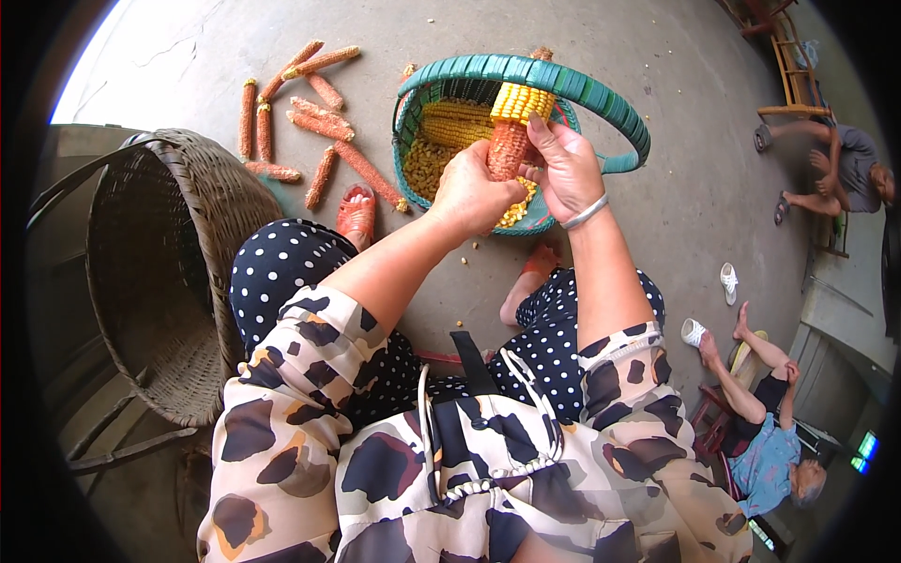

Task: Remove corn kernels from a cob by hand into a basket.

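Observation:
My left hand (468,190) grips the bare lower end of a partly shelled corn cob (508,144). Yellow kernels still cover its upper part, while the lower part is stripped to reddish core. My right hand (566,165) is around the cob's right side, its thumb pressed at the edge of the kernels; a bracelet circles that wrist. Both hands are over a green woven basket (398,151) with an arched handle (633,134). Inside it lie whole corn ears (454,125) and loose kernels (421,169). My hands hide part of the basket's contents.
Several stripped cobs (320,123) lie on the concrete floor (380,28) beyond my left foot. A large wicker basket (232,190) lies tipped at my left. At right, one person (855,165) and another person (764,450) sit near a white shoe (729,283).

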Demonstrator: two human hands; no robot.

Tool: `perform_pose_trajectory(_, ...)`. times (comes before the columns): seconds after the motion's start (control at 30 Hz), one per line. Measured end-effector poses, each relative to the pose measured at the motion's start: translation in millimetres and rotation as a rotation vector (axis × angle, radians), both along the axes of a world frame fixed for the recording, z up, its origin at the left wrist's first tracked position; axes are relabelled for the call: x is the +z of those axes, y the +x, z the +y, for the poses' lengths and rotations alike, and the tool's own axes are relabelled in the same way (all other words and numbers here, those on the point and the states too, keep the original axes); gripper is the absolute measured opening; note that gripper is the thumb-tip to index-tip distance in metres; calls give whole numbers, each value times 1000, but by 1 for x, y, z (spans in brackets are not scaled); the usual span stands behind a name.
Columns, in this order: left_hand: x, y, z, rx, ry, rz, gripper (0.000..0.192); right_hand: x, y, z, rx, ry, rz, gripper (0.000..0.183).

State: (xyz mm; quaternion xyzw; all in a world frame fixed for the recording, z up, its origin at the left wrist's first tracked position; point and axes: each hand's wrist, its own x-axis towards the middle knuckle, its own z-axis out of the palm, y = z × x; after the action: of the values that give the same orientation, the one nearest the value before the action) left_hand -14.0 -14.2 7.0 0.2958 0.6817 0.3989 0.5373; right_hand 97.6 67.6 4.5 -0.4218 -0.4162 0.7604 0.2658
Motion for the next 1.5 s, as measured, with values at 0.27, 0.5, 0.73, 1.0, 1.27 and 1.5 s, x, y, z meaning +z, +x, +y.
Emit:
perform_pose_trajectory(0.27,-11,3,1,63,143,-194,36,-7,1,0,13,10,39,31)
perform_pose_trajectory(0.5,0,2,1,67,85,-321,33,0,0,0,4,-36,80,25)
perform_pose_trajectory(0.73,-18,5,1,42,183,-79,32,-3,2,3,13,-124,174,25)
perform_pose_trajectory(1.0,-6,5,1,0,127,55,35,-7,-2,0,-21,39,36,38)
perform_pose_trajectory(1.27,-6,-2,3,79,112,-305,38,-3,0,1,-3,39,106,28)
perform_pose_trajectory(1.5,-17,5,1,61,188,72,40,0,0,2,-4,-129,284,26)
